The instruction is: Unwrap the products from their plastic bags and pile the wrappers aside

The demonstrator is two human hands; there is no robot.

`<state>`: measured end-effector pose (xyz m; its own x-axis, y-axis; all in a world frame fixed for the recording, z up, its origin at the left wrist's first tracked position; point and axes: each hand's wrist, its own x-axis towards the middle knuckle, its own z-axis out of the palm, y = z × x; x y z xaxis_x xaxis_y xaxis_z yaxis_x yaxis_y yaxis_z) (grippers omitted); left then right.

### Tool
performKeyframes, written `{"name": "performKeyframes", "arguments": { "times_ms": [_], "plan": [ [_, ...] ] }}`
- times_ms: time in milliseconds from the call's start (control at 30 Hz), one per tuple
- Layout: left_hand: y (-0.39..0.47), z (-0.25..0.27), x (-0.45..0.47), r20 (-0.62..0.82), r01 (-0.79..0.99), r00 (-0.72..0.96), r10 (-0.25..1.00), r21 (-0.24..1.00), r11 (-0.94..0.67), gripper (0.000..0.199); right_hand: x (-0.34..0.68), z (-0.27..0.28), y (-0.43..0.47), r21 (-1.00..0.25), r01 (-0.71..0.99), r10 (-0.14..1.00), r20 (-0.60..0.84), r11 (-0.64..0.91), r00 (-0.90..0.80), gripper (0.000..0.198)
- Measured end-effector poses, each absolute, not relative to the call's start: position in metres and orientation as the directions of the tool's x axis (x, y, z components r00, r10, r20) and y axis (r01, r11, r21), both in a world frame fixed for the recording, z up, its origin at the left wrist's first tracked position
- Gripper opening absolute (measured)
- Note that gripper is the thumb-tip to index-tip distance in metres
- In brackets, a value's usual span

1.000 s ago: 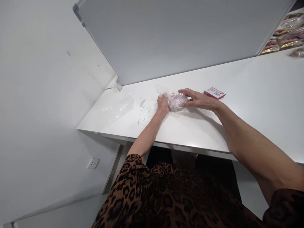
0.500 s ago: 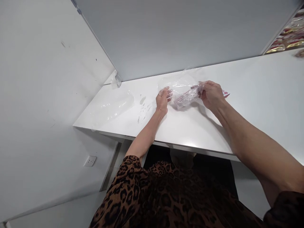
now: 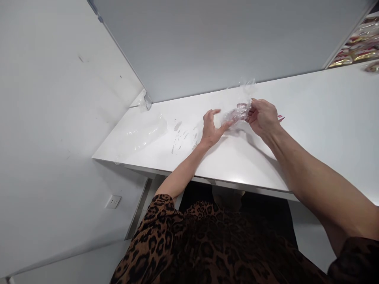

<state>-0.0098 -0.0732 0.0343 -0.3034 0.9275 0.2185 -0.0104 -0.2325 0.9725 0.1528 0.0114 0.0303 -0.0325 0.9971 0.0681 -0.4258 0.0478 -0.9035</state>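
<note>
Crumpled clear plastic wrap (image 3: 235,115), with pink or red showing through it, lies bunched above the white counter (image 3: 219,157). My right hand (image 3: 264,119) pinches its right end between thumb and fingers. Beside its left end is my left hand (image 3: 211,128), thumb and fingers spread apart, the thumb touching or very near the plastic. A small piece with pink print (image 3: 280,118) pokes out to the right from behind my right hand; most of it is hidden. What the plastic encloses, if anything, cannot be made out.
A flat clear plastic sheet (image 3: 142,132) lies on the left of the counter, with grey smears (image 3: 179,136) beside it. Crumpled clear plastic (image 3: 145,101) sits in the back corner. Grey panels rise behind. Several shiny red-and-gold packets (image 3: 355,51) are at the far right.
My left hand has let go of the plastic's left side, opened, and moved slightly right. The plastic, spread wider before, is now bunched toward my right hand, which has barely moved.
</note>
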Motion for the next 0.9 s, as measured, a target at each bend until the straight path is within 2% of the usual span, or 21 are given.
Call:
{"name": "performKeyframes", "arguments": {
  "times_ms": [67, 133, 233, 367, 467, 567, 667, 733, 833, 900],
  "plan": [
    [-0.074, 0.035, -0.009, 0.270, 0.084, -0.239, 0.933, 0.963, -0.257, 0.025, 0.151, 0.033, 0.007, -0.912, -0.405, 0.995, 0.088, 0.063, -0.044, 0.044],
    [-0.072, 0.034, -0.009, 0.249, 0.094, -0.219, 0.943, 0.968, -0.234, 0.024, 0.151, 0.036, 0.004, -0.916, -0.396, 0.995, 0.089, 0.065, -0.044, 0.045],
    [-0.067, 0.033, -0.010, 0.125, -0.066, -0.285, 0.950, 0.987, -0.149, 0.025, 0.155, 0.041, 0.000, -0.933, -0.351, 0.991, 0.111, 0.080, -0.069, 0.046],
    [-0.061, 0.037, -0.015, -0.066, -0.304, -0.363, 0.929, 0.951, -0.051, 0.023, 0.160, 0.042, -0.003, -0.967, -0.230, 0.982, 0.138, 0.107, -0.126, 0.047],
    [-0.060, 0.041, -0.020, -0.184, -0.450, -0.362, 0.914, 0.893, 0.001, 0.021, 0.161, 0.039, -0.004, -0.979, -0.182, 0.975, 0.128, 0.095, -0.180, 0.051],
    [-0.059, 0.045, -0.022, -0.246, -0.530, -0.333, 0.910, 0.847, 0.035, 0.021, 0.159, 0.035, -0.007, -0.986, -0.142, 0.936, 0.130, 0.087, -0.326, 0.062],
    [-0.059, 0.048, -0.024, -0.282, -0.557, -0.337, 0.898, 0.829, 0.051, 0.025, 0.156, 0.035, -0.012, -0.988, -0.068, 0.896, 0.155, 0.140, -0.416, 0.070],
    [-0.058, 0.051, -0.026, -0.281, -0.581, -0.341, 0.897, 0.814, 0.034, 0.030, 0.153, 0.037, -0.014, -0.987, -0.063, 0.916, 0.158, 0.145, -0.368, 0.056],
    [-0.057, 0.050, -0.030, -0.215, -0.578, -0.310, 0.926, 0.816, -0.004, 0.039, 0.150, 0.042, -0.016, -0.983, -0.166, 0.946, 0.126, 0.078, -0.299, 0.046],
    [-0.057, 0.046, -0.030, -0.154, -0.494, -0.278, 0.948, 0.869, -0.004, 0.034, 0.150, 0.047, -0.017, -0.964, -0.263, 0.950, 0.113, 0.034, -0.292, 0.047]
  ]
}}
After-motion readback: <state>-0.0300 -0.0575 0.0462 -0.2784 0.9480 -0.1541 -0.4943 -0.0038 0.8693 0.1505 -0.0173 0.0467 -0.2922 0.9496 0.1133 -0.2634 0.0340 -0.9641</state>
